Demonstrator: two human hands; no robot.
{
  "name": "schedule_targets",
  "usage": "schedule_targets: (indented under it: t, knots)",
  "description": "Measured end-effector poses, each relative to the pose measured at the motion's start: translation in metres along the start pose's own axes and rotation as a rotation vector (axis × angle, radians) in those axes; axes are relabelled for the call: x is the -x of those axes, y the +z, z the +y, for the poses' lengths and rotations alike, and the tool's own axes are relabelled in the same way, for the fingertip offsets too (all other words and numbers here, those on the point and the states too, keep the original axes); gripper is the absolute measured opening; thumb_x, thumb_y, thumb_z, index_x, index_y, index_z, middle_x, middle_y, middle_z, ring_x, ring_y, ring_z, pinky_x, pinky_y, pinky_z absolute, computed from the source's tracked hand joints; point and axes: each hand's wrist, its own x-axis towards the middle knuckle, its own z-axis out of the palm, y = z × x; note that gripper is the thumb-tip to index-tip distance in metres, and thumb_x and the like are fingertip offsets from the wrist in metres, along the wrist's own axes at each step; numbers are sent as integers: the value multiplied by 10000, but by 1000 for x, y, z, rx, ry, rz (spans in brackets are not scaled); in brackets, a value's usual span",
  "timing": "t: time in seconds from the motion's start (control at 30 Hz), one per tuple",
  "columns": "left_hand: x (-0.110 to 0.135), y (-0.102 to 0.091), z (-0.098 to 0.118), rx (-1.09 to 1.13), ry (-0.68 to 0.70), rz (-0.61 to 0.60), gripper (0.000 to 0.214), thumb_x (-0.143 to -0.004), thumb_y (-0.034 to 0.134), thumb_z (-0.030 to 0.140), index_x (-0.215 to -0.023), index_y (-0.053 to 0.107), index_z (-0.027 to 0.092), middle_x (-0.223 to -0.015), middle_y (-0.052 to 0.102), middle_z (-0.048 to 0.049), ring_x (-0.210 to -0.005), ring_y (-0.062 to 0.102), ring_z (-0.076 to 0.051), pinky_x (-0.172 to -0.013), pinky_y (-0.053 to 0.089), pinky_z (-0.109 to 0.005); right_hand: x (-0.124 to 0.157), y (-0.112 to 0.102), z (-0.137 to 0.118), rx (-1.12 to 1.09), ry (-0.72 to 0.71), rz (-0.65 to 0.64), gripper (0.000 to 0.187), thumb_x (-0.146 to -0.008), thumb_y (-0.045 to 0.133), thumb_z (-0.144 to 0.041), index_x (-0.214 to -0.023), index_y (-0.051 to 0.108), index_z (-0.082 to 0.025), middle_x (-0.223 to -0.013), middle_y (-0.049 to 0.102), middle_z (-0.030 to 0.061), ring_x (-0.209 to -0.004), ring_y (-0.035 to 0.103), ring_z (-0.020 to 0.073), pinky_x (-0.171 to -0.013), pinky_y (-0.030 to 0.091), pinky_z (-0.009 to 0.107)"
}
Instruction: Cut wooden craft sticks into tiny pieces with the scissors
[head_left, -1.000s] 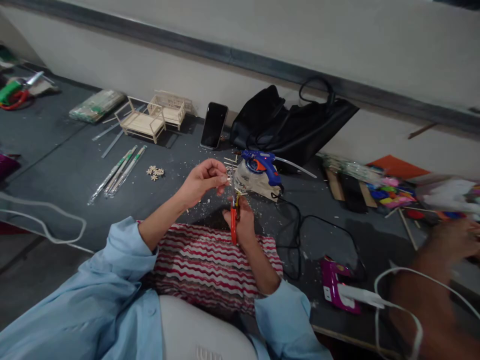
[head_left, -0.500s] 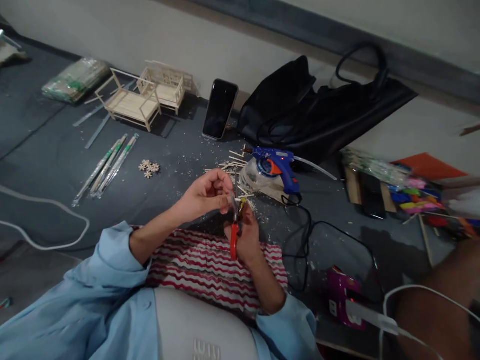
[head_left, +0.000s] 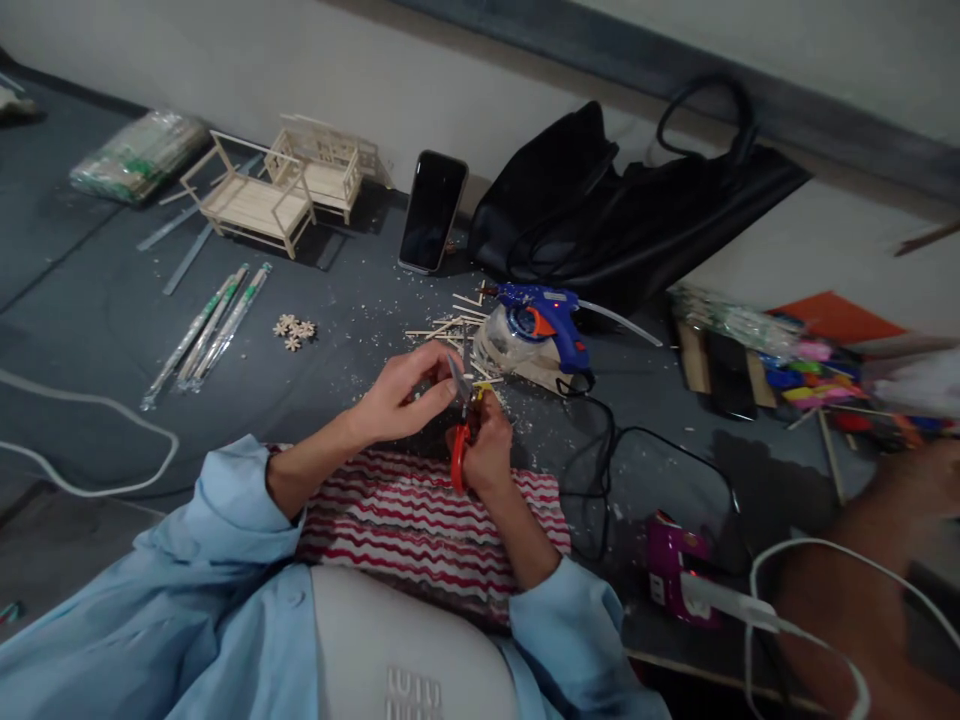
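My right hand [head_left: 489, 445] is closed on a pair of red-handled scissors [head_left: 459, 458], blades pointing up and away from me. A small yellow piece [head_left: 483, 387] shows beside the blades, near the right fingertips. My left hand [head_left: 405, 398] is at the blades, thumb and fingers curled close together. Whatever is between those fingers is too small or hidden to make out. Just beyond the hands lie thin wooden sticks [head_left: 450, 325] amid pale crumbs. A blue hot glue gun [head_left: 551, 320] rests on a clear round container [head_left: 495, 342].
Miniature wooden furniture [head_left: 259, 205] stands at the back left, near wrapped sticks [head_left: 206, 330] and small wooden flowers [head_left: 292, 331]. A phone [head_left: 433, 210] leans by a black bag [head_left: 600, 215]. Black cable [head_left: 611, 440] runs right of my hands, toward a purple box [head_left: 675, 570] and another person's arm [head_left: 847, 590].
The scissors and my right hand have tilted and moved slightly up and left. The blades now show more openly beside my left fingers. The whole view has shifted a little.
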Motion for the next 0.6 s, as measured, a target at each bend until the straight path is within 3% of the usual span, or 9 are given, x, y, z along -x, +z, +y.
schedule_targets:
  t: [0.1, 0.23, 0.4, 0.6]
  knots:
    - [-1, 0, -4, -222, 120, -31, 123, -905, 451, 272, -924, 534, 184, -819, 605, -43, -749, 564, -138, -707, 453, -250, -1, -3, 0, 15, -16, 1, 268, -636, 502, -231, -898, 442, -231, -687, 524, -32, -564, 467, 138, -545, 377, 270]
    - [0, 2, -10, -330, 132, -65, 155, -911, 389, 257, -889, 526, 187, -811, 617, -54, -760, 579, -149, -712, 455, -258, 0, -6, -3, 63, -30, -33, 273, -645, 500, -216, -910, 434, -227, -706, 507, -27, -591, 469, 148, -574, 393, 284]
    - [1, 2, -14, -279, 195, -23, 193, -930, 357, 259, -867, 526, 191, -788, 624, -39, -726, 577, -129, -683, 445, -240, 2, -7, -4, 34, -79, -66, 343, -631, 518, -195, -962, 432, -214, -835, 532, 21, -725, 513, 176, -670, 440, 313]
    - [-1, 0, -16, -166, 203, -51, 309, -966, 360, 381, -815, 538, 179, -714, 586, -13, -640, 526, -104, -619, 414, -215, 2, -10, -5, -30, -66, -87, 305, -615, 510, -179, -895, 401, -232, -771, 463, -24, -656, 441, 145, -603, 395, 283]
